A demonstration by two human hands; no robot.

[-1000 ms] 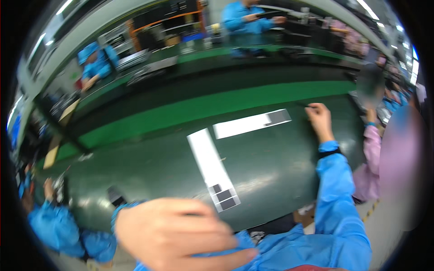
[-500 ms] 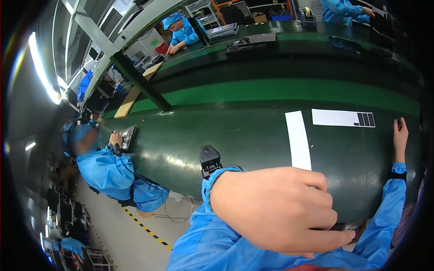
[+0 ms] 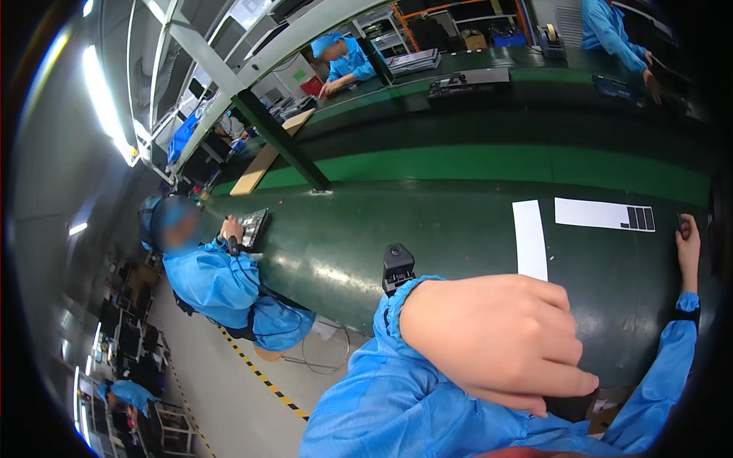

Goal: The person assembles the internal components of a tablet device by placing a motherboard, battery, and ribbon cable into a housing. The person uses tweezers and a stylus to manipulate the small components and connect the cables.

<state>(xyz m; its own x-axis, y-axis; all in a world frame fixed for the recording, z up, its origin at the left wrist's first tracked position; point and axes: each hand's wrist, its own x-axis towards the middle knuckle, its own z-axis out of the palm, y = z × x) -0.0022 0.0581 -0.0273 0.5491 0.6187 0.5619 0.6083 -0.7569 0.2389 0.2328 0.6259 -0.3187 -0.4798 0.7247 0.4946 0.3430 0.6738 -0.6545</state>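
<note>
My left hand [image 3: 496, 340] is large in the foreground, back turned up, above the near edge of the green work surface [image 3: 435, 217]. Its fingers are curled closed, and whatever they hold is hidden beneath. A black wrist-worn camera [image 3: 398, 267] sits at its cuff. My right hand [image 3: 688, 238] is at the far right of the surface, its thumb and fingers drawn together at a small dark thing too small to name. Between the hands lies a plain white strip [image 3: 530, 237]. A second white strip [image 3: 592, 212], bearing several black rectangles, lies closest to my right hand.
At the left a co-worker [image 3: 217, 278] in blue handles a flat metallic part [image 3: 254, 227]. A green post [image 3: 282, 141] rises from the surface beside a wooden board [image 3: 267, 156]. Other people work at the far bench, where a dark device [image 3: 469, 84] and tape dispenser [image 3: 551, 42] stand.
The whole view has shifted, so the bench and strips appear farther right and lower. My right hand is slightly closer to the marked strip. Both hands stay closed.
</note>
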